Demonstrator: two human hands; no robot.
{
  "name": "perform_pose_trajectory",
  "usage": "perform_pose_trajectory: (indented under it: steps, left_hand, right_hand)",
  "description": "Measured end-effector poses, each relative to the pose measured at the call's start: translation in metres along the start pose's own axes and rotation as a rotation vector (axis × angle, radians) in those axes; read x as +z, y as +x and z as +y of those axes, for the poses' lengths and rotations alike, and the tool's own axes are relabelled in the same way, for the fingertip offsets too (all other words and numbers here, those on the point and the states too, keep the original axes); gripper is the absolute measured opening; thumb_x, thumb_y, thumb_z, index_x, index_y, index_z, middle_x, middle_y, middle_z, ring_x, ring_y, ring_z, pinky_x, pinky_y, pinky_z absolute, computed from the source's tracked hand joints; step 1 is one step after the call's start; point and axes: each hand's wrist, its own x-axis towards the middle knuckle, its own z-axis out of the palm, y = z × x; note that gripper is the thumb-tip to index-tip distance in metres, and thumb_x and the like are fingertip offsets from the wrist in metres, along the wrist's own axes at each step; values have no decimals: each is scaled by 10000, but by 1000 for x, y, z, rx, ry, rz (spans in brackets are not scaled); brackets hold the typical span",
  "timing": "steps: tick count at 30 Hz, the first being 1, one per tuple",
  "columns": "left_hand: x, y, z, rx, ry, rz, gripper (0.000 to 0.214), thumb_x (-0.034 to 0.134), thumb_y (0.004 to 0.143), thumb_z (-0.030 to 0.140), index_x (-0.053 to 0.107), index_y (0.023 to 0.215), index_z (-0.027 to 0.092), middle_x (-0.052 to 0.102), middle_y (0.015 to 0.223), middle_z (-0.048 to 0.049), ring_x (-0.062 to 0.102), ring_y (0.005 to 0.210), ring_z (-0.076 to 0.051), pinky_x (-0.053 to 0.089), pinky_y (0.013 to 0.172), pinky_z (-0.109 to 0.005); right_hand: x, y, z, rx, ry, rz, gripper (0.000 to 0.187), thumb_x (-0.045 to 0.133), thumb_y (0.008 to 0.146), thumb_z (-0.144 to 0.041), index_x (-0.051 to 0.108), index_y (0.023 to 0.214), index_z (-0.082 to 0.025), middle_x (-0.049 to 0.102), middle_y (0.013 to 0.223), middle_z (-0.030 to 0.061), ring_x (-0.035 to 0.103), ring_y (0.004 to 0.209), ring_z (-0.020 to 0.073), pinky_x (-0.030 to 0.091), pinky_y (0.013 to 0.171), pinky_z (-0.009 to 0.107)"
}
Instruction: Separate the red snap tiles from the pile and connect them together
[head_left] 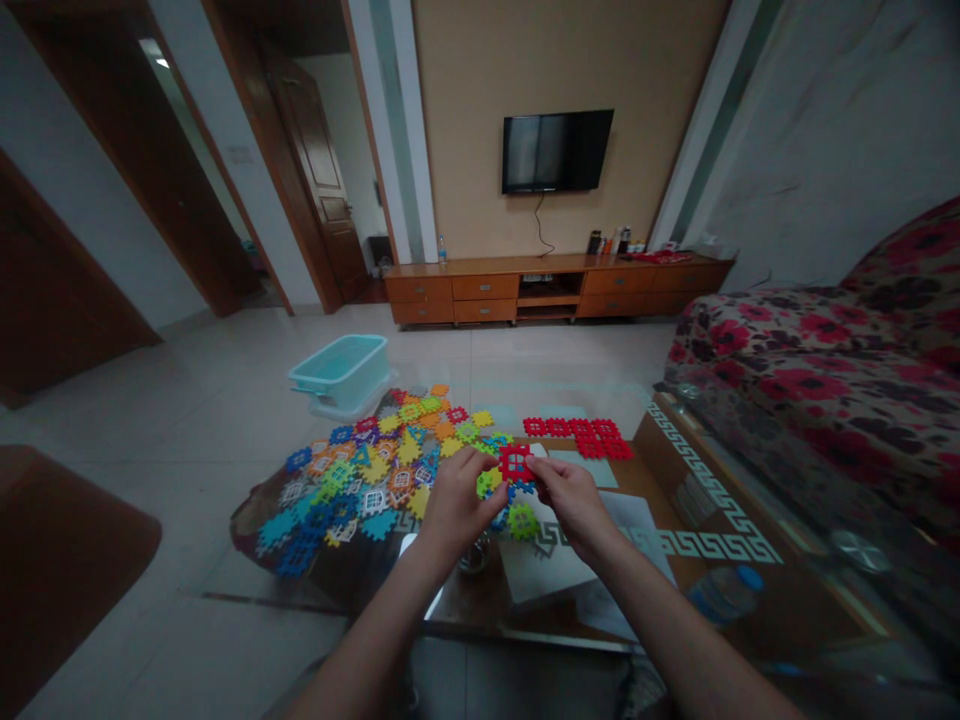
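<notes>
Between my two hands is a red interlocking plastic tile (516, 463) with a window-like cut-out, raised above the glass table. My right hand (568, 497) pinches its right edge between thumb and fingers. At the left edge, the fingers of my left hand (459, 502) close on the same tile. A wide heap of colourful interlocking tiles (375, 470) covers the table's left side, in blue, yellow, orange, green, white and purple. Beyond my right hand, several red tiles (589, 430) lie flat, set edge to edge in a row with more tiles below its right end.
A teal plastic tub (345, 365) stands beyond the heap. On the glass table's lower shelf area, white sheets (555, 560) show beneath my hands, and a water bottle (726, 597) appears at the right. A flowered sofa (817, 340) borders the right side; a wooden cabinet (487, 290) stands behind.
</notes>
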Motion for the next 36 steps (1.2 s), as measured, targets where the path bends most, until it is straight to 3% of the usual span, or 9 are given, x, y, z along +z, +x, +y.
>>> perform_pose_trajectory:
  steps: [6,12,20,23,28,32,36]
  left_hand:
    - [0,0,2,14,33,-9,108,650,820,201,638,927,202,651,909,-42,607,909,-217,459,805,-345]
    - [2,0,0,24,67,-13,91,647,822,204,662,911,207,657,899,-50,613,899,-223,462,803,-352]
    - [1,-1,0,20,32,-16,76,645,822,191,661,895,200,651,898,-54,608,892,-218,472,797,-345]
    - [0,-1,0,8,3,-17,76,649,821,194,658,896,202,651,902,-49,605,897,-214,473,799,-339]
    - [-1,0,-3,3,14,-9,80,646,815,185,647,894,203,641,899,-43,605,902,-211,474,806,-335]
    - [-1,1,-5,20,70,-11,85,630,820,170,643,896,205,634,909,-50,606,902,-213,473,799,-334]
    - [0,0,-6,42,110,-20,104,637,818,168,649,915,203,634,914,-57,605,893,-216,470,806,-343]
  right_hand:
    - [1,-2,-3,-5,-18,8,394,742,642,-550,632,598,-174,453,495,-44,319,492,95,230,496,258]
    - [-1,0,3,-40,-75,23,387,727,680,-546,712,705,-160,493,530,-32,335,507,103,233,501,260]
    - [-2,3,4,-42,-56,-17,377,733,677,-544,701,677,-168,487,498,-35,338,479,99,236,483,263]
    - [-7,7,-2,-78,-152,-73,349,706,704,-511,727,736,-164,564,547,-8,412,507,117,299,502,267]
    - [-22,9,-12,-291,-407,-69,278,677,725,-359,743,932,-184,707,843,54,573,686,173,440,656,312]
    - [-29,5,-14,-535,-633,-98,357,656,729,-216,699,1083,-227,680,941,47,559,711,167,441,674,311]
    - [-28,2,-13,-610,-686,-149,439,671,726,-175,656,1159,-246,655,947,44,545,721,170,441,676,305]
